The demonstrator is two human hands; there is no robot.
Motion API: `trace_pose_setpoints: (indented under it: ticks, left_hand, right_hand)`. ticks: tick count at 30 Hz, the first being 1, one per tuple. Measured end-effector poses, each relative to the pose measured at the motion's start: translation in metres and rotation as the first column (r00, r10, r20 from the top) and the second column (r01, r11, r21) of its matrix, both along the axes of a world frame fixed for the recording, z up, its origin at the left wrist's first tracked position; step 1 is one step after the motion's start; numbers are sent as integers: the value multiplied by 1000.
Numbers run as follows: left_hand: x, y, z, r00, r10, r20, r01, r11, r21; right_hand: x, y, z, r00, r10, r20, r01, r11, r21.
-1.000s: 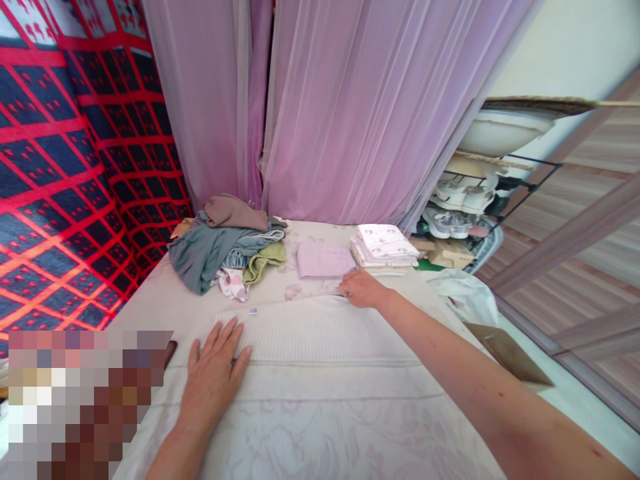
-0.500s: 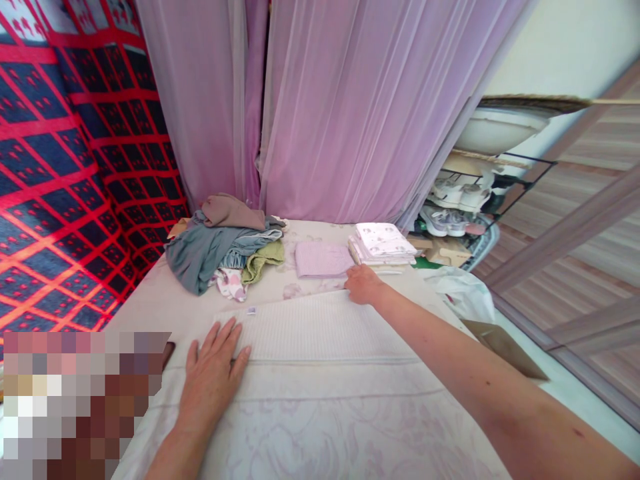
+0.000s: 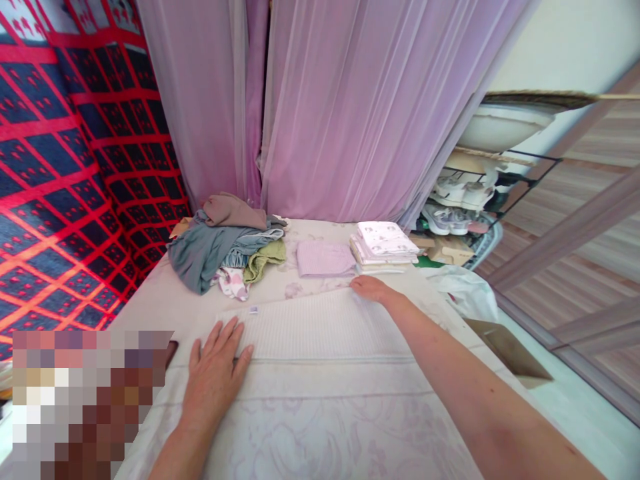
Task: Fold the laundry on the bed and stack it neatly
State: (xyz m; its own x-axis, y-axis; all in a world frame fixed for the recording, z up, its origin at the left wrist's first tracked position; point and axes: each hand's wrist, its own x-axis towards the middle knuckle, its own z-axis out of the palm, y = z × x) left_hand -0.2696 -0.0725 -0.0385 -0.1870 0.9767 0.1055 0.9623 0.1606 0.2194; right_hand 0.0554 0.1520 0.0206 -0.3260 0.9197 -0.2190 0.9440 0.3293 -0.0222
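On the bed (image 3: 165, 293), a white ribbed cloth (image 3: 320, 327) lies spread with its long axis running left to right; the left hand (image 3: 213, 377) presses flat, fingers spread, on its near left corner, the right hand (image 3: 373, 290) rests flat at the far right corner

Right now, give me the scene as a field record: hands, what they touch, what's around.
left hand: flat, palm down on white ribbed cloth, near left corner
right hand: on the cloth's far right corner, grip not visible
surface: bed with pale floral cover
unfolded pile: far left
folded lilac cloth: far centre
folded white stack: far right
backdrop: purple curtain
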Motion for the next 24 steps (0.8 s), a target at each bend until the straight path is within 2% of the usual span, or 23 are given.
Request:
trace_pose_setpoints:
  ticks: [3,12,18,20,24]
  left_hand:
    - [0,0,0,1000,2,-3,-2,1000,-5]
    - [5,-2,4,1000,17,-10,-17,1000,20]
    - [-1,0,-3,1000,10,-11,-10,1000,1]
    - [0,1,-3,1000,13,-15,-13,1000,7]
    - [1,1,-1,999,24,-38,-23,1000,11]
  right_hand:
    - [1,-2,-1,1000,-2,-22,3,1000,5]
    - [-7,-28,-27,978,-160,-136,188,956,224]
    - [-9,-63,-31,974,-100,-204,167,923,347]
    - [-11,-77,-36,980,-103,-170,152,938,310]
    - [-18,-90,-45,985,-142,-93,155,977,148]
